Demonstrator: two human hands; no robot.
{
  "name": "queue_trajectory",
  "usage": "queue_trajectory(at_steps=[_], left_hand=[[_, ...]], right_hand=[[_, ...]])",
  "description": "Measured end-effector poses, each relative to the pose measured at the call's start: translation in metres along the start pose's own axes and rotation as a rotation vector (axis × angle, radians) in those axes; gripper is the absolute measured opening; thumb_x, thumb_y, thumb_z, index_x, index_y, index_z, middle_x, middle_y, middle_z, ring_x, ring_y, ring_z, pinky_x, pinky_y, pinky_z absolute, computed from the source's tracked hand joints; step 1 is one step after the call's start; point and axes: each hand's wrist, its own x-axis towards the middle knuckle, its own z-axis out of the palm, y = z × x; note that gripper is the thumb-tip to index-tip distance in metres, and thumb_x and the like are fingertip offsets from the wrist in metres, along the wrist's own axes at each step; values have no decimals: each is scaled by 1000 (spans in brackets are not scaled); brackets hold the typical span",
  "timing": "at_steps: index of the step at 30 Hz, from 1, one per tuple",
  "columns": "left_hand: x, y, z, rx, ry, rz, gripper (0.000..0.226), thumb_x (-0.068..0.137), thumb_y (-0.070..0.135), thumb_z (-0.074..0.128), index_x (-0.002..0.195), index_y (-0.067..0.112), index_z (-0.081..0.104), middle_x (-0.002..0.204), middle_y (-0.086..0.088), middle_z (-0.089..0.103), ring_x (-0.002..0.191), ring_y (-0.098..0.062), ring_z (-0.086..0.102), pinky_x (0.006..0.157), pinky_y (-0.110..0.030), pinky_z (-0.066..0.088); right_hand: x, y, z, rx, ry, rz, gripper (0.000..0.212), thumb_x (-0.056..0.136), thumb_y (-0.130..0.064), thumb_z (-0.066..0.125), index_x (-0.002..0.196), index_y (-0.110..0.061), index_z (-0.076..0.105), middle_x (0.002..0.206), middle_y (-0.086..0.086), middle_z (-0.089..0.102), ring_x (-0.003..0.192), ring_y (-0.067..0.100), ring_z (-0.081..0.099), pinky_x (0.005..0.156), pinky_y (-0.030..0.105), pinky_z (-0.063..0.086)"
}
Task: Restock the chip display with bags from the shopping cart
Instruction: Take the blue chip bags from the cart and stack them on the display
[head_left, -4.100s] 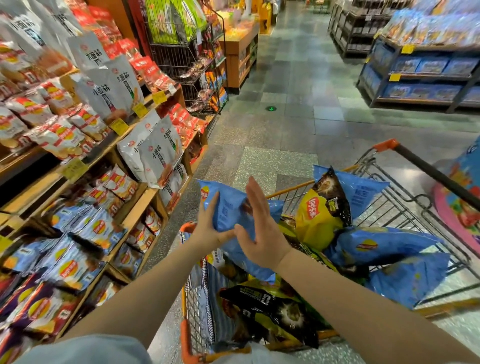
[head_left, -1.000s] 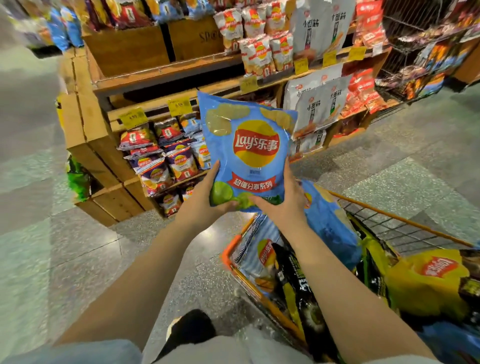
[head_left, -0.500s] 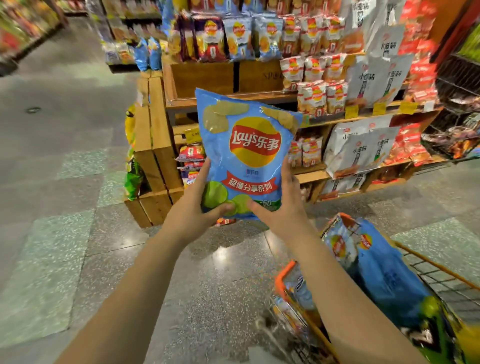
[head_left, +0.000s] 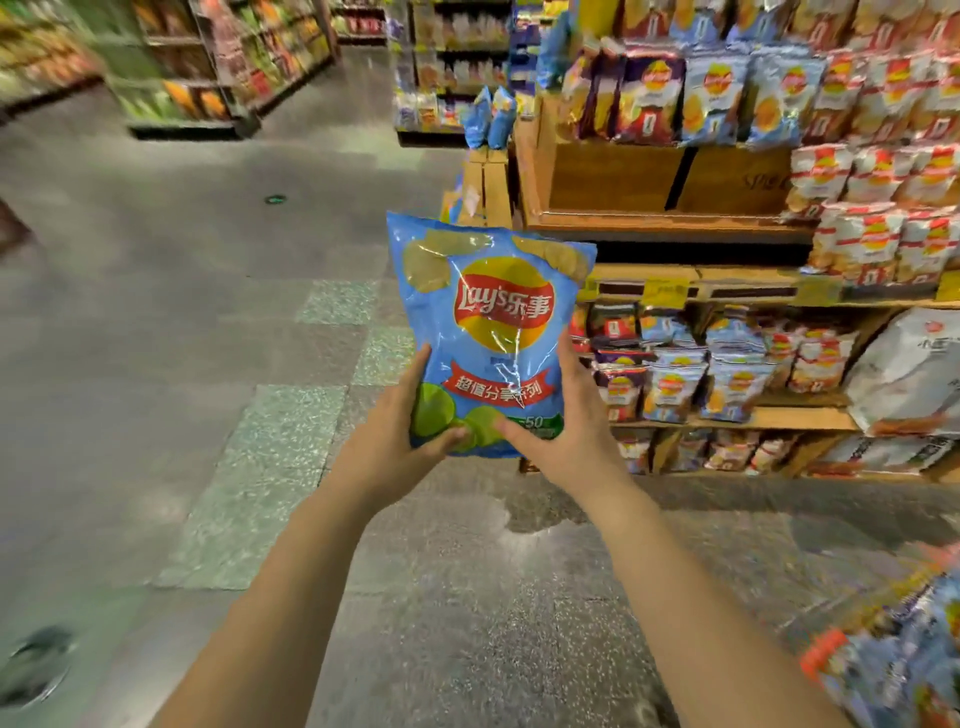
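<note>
A large blue Lay's chip bag (head_left: 493, 322) stands upright in front of me, held by its lower end. My left hand (head_left: 397, 441) grips its bottom left corner, thumb across the front. My right hand (head_left: 566, 431) grips the bottom right corner in the same way. Behind the bag to the right is the wooden chip display (head_left: 670, 221), its shelves filled with small chip bags (head_left: 727, 364). A blurred corner of the shopping cart (head_left: 831, 660), with blue bags in it, shows at the bottom right.
An open wooden crate tier (head_left: 613, 176) sits at the display's upper left, with bags (head_left: 717, 93) standing behind it. Grey tiled floor (head_left: 208, 338) stretches left and ahead. More store shelving (head_left: 218, 67) lines the far aisle.
I lifted the blue bag out of the cart with both hands and turned left toward the display. The cart has slid almost out of view and the display is nearer.
</note>
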Motion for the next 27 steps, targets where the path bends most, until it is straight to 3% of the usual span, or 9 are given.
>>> queue_trajectory(at_steps=[2, 4, 6, 10, 13, 16, 19, 23, 27], left_hand=[[7, -14, -19, -7, 21, -14, 91, 82, 42, 72, 140, 61, 4, 136, 21, 46, 116, -8, 53, 92, -19, 47], [16, -24, -33, -44, 42, -28, 92, 83, 34, 72, 130, 62, -3, 126, 31, 42, 110, -1, 50, 80, -6, 41], [31, -32, -44, -28, 72, -56, 95, 83, 37, 71, 127, 61, -9, 130, 27, 41, 112, -3, 50, 85, -18, 42], [79, -49, -60, -22, 96, -99, 98, 80, 44, 69, 138, 56, -9, 146, 14, 39, 126, -11, 50, 96, -29, 43], [127, -58, -76, -15, 119, -105, 102, 81, 41, 70, 149, 44, -6, 142, 17, 37, 125, -10, 49, 101, -34, 44], [180, -62, -94, -4, 153, -98, 101, 84, 36, 70, 148, 47, -7, 136, 21, 39, 121, -7, 51, 98, -32, 46], [229, -62, -111, 15, 185, -110, 102, 83, 39, 70, 149, 48, -7, 139, 18, 41, 120, -9, 52, 98, -36, 47], [294, -69, -131, 17, 211, -104, 101, 84, 40, 69, 149, 48, -8, 142, 16, 41, 120, -9, 54, 97, -37, 49], [343, -92, -152, 32, 226, -125, 100, 85, 41, 68, 149, 48, -8, 147, 11, 40, 121, -10, 53, 97, -35, 47]], right_hand=[[15, -7, 20, 17, -38, -28, 92, 77, -36, 77, 140, -49, 10, 137, -20, 25, 127, -9, 24, 101, 13, 26], [33, -9, 35, 27, -65, -48, 92, 77, -35, 77, 139, -51, 11, 135, -25, 23, 124, -21, 19, 97, 1, 22], [55, -8, 48, 25, -76, -67, 92, 77, -36, 77, 138, -52, 10, 132, -25, 24, 120, -26, 17, 95, -2, 21], [114, -1, 70, 32, -93, -109, 90, 77, -36, 77, 138, -51, 13, 128, -28, 24, 118, -23, 19, 99, 14, 30], [168, 5, 85, 77, -123, -136, 91, 77, -35, 77, 137, -53, 10, 130, -26, 24, 127, -3, 26, 106, 27, 35], [226, 9, 97, 76, -138, -163, 92, 78, -40, 75, 134, -58, 4, 142, -12, 27, 134, 9, 28, 110, 36, 34], [281, 12, 102, 80, -140, -185, 92, 78, -41, 74, 132, -59, 3, 152, -3, 24, 141, 13, 22, 112, 36, 31], [353, 19, 113, 78, -146, -215, 91, 78, -40, 74, 130, -60, 2, 151, -10, 22, 135, 0, 19, 111, 29, 28], [410, 25, 142, 88, -180, -204, 88, 79, -38, 74, 131, -57, 7, 149, -9, 24, 134, 2, 21, 109, 27, 29]])
